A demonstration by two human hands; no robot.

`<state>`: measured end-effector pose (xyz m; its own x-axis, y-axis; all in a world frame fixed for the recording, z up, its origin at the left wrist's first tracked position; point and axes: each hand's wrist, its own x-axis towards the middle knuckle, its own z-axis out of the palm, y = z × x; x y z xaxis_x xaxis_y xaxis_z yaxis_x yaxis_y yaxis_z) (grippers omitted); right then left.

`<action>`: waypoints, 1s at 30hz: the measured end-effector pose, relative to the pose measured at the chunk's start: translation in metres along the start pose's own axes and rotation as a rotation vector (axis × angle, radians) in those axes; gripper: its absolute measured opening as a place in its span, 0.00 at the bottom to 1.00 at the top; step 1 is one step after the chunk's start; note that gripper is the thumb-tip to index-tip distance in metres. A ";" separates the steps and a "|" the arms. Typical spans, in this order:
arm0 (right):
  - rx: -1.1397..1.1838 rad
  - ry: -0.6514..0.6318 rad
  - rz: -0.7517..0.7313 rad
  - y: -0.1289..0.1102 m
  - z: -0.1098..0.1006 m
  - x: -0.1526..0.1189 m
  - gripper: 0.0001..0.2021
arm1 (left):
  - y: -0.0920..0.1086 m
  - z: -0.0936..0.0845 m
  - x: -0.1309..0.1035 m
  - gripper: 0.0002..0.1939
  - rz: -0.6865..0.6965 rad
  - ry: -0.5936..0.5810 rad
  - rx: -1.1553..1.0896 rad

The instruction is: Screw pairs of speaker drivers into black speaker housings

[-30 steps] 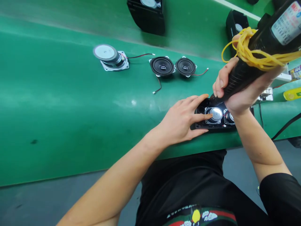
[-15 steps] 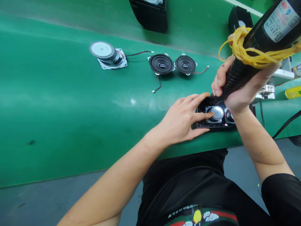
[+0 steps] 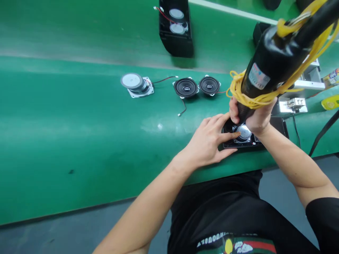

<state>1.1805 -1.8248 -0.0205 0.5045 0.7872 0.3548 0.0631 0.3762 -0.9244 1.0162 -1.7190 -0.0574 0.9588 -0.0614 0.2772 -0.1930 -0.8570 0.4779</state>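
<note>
Gripped in my right hand (image 3: 261,114) is a black electric screwdriver (image 3: 256,60) with yellow bands or cord (image 3: 247,97) wound round it. It tilts down into a black speaker housing (image 3: 230,145) near the table's front edge; its tip is hidden by my hand and the tool. Inside the housing sits a speaker driver (image 3: 245,132) with its silver back up, and part of a second one shows beside it. My left hand (image 3: 210,139) lies spread at the housing's left end. One finger rests on the driver, while the thumb touches the near rim.
Farther back on the green table (image 3: 92,130) lie a face-down speaker (image 3: 132,82) and two face-up speakers (image 3: 186,87) with wires. Behind them stands another black housing (image 3: 177,44). To the right are a metal fixture (image 3: 293,106), a yellow packet (image 3: 331,102) and a black cable (image 3: 321,135).
The screwdriver stands more upright, and my right hand has shifted slightly left with it. My left hand keeps its place on the housing. The camera view has shifted, showing more of the back housing.
</note>
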 end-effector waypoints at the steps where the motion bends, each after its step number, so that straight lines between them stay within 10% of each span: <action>1: -0.005 -0.016 -0.005 0.000 0.000 0.001 0.39 | 0.000 0.000 0.000 0.23 0.000 0.000 0.002; 17: 0.034 0.145 -0.106 0.000 -0.009 0.011 0.36 | -0.009 0.009 -0.009 0.17 0.064 0.116 0.063; 25: -0.227 0.592 -0.507 -0.100 -0.084 -0.001 0.39 | -0.005 -0.013 -0.004 0.24 0.103 0.030 0.141; 30: -0.285 0.750 -0.509 -0.105 -0.139 0.003 0.38 | 0.020 -0.015 0.031 0.26 0.285 -0.012 0.169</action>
<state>1.2955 -1.9298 0.0577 0.7736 0.0047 0.6337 0.5858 0.3762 -0.7179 1.0393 -1.7303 -0.0262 0.8738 -0.3161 0.3696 -0.4176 -0.8772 0.2370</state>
